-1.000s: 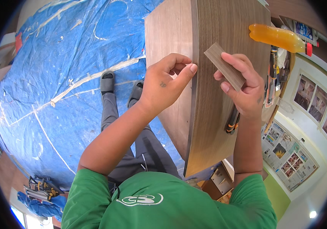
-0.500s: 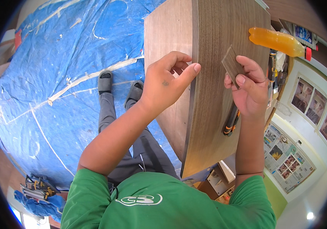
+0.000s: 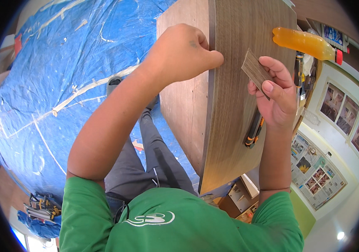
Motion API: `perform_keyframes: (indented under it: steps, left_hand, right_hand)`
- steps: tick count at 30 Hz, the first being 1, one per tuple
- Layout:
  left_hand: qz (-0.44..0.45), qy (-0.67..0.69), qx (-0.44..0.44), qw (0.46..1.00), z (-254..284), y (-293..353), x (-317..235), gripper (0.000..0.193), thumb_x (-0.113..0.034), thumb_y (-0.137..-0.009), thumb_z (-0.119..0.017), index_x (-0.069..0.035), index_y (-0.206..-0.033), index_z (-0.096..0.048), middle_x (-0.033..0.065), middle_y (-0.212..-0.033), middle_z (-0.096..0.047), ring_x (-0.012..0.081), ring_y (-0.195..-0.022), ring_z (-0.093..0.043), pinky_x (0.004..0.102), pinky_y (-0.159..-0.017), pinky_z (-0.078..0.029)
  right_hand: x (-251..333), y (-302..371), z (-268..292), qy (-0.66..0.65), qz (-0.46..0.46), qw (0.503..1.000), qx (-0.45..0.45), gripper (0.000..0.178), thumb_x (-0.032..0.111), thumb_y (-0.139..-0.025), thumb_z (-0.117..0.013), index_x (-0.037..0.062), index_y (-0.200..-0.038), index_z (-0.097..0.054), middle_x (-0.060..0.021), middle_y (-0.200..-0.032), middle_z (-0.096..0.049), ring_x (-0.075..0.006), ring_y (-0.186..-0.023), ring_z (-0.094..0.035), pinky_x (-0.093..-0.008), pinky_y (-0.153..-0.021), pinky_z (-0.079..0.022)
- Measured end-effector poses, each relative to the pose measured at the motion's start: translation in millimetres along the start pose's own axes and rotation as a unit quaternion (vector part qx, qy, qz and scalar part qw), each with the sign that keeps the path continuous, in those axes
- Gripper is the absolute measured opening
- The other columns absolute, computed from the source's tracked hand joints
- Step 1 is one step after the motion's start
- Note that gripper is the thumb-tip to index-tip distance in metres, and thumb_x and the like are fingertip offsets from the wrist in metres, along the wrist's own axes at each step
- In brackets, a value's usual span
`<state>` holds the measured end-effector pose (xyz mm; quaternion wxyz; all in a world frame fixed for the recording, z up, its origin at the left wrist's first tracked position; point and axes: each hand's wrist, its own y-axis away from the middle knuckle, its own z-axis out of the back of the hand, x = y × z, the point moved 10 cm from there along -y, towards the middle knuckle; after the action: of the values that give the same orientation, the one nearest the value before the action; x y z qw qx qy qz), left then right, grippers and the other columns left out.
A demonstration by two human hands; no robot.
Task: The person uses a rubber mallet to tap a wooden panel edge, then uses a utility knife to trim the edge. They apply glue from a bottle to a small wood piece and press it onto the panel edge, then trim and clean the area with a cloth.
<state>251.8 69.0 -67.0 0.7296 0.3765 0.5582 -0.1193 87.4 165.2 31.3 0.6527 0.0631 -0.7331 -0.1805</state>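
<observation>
Surface (image 3: 229, 126), wood-grained, at two o'clock: a holding step, I judge.
Left hand (image 3: 183, 52) at twelve, curled narrow, contents unclear; my right hand (image 3: 279, 103) at two pinches a wooden strip (image 3: 255, 69); next move likely calls for a steady pinch.

Bright overall — a light (image 3: 341, 235) glares lower right, the wooden strip (image 3: 254, 71) looks sharp — edges bowing toward black corners.

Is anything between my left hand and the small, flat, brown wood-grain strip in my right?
Nothing visible stands between your left hand and the small, flat, brown wood-grain strip in your right hand; only the broad brown wood-grain panel shows behind the gap.
</observation>
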Motion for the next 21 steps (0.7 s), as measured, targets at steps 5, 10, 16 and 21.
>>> perform_keyframes:
  steps: [5, 10, 16, 21]
  left_hand:
    - [0.021, -0.078, 0.032, 0.996, -0.8, -6.2, -12.1, 0.033, -0.029, -0.072, -0.071, 0.004, -0.072, -0.071, 0.0158, -0.06, -0.064, 0.0248, -0.057, -0.065, 0.0385, -0.057, -0.053]
    - [0.039, -0.067, 0.04, 0.996, -2.4, -5.0, -12.3, 0.033, -0.029, -0.074, -0.07, 0.003, -0.072, -0.071, 0.0153, -0.062, -0.066, 0.0243, -0.058, -0.066, 0.037, -0.057, -0.054]
    - [0.05, -0.071, 0.034, 0.996, -1.8, -3.1, -11.1, 0.027, -0.026, -0.075, -0.069, 0.0, -0.07, -0.07, 0.0083, -0.064, -0.07, 0.0148, -0.058, -0.065, 0.0305, -0.055, -0.051]
    - [0.044, -0.088, 0.037, 0.994, -2.7, -3.2, -15.0, 0.027, -0.026, -0.075, -0.069, 0.001, -0.07, -0.07, 0.0081, -0.064, -0.07, 0.0147, -0.058, -0.066, 0.0298, -0.055, -0.052]
  right_hand:
    - [-4.6, 6.1, 5.1, -0.041, -0.001, 0.999, -0.014, 0.047, 0.002, -0.09, -0.069, -0.0049, -0.136, -0.06, -0.0128, -0.115, -0.068, -0.02, -0.086, -0.067, -0.0333, -0.074, -0.052]
    - [-13.5, 13.3, 6.5, -0.053, -0.022, 0.998, -0.009, 0.043, -0.002, -0.092, -0.068, -0.004, -0.135, -0.06, -0.0124, -0.111, -0.07, -0.0196, -0.087, -0.069, -0.0327, -0.074, -0.054]
    - [-19.1, 14.9, 6.2, -0.074, -0.014, 0.997, 0.019, 0.041, -0.002, -0.094, -0.066, -0.0045, -0.135, -0.06, -0.0135, -0.113, -0.071, -0.0197, -0.094, -0.071, -0.0331, -0.079, -0.058]
    - [-23.5, 18.1, 13.2, -0.086, -0.013, 0.996, 0.009, 0.041, -0.002, -0.094, -0.064, -0.0047, -0.135, -0.059, -0.0134, -0.116, -0.07, -0.0195, -0.097, -0.07, -0.0333, -0.079, -0.058]
